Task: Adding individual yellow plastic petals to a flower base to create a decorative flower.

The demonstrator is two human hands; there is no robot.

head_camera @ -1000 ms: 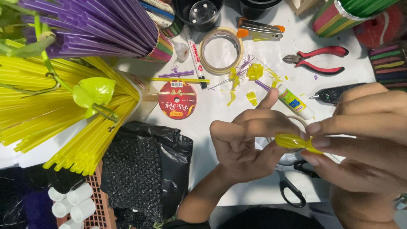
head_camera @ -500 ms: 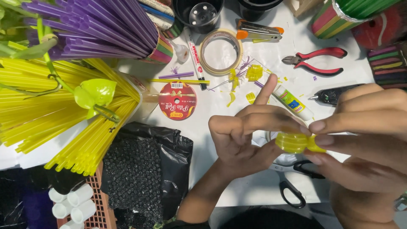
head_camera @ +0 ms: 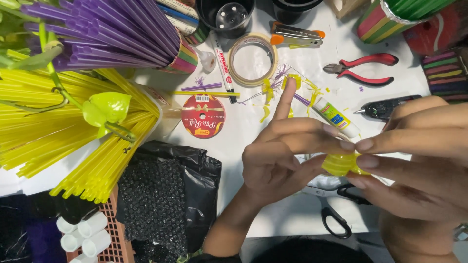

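Pinching a small yellow straw piece (head_camera: 341,164) lying crosswise between them, both hands, left (head_camera: 282,156) and right (head_camera: 419,160), clamp it above the worktop (head_camera: 253,126), while a striped cup (head_camera: 183,58) holds purple straws (head_camera: 107,29).

Both hands are bare — the left hand (head_camera: 278,156) and the right hand (head_camera: 419,160) carry no gloves and no rings. Fingernails are short and unpainted. The left forearm is uncovered too — a dark garment shows at the bottom edge.
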